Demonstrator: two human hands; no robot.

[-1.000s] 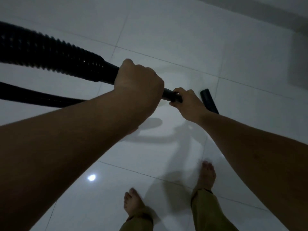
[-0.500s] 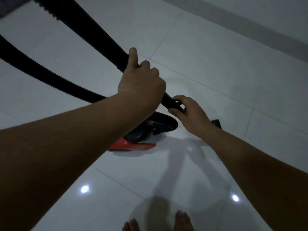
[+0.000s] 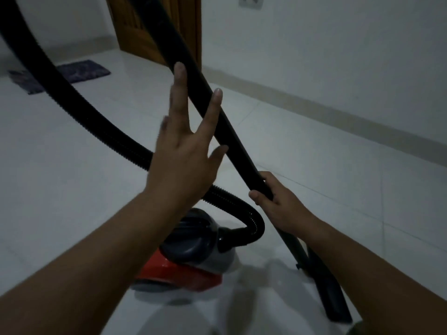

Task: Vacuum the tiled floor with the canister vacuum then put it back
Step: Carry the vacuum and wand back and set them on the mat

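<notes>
Left hand [image 3: 183,155] is spread wide, fingers straight, right up against the black wand [image 3: 212,112], not gripping it. Right hand [image 3: 278,204] is wrapped round the wand lower down. Red/grey canister vacuum [image 3: 193,252] sits on the tiled floor [image 3: 314,165] just below the left wrist, w/ ribbed hose [image 3: 79,102] looping off behind it. Floor nozzle [image 3: 331,298] is below the right hand. Dark mat [image 3: 82,71] and wooden door [image 3: 154,25] well beyond the fingertips.

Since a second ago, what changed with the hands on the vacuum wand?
The left hand let go: its fingers are now spread straight beside the wand, no longer wrapped round it. The wand tilted steeper, and the canister came into view. The right hand kept its grip lower down.
</notes>
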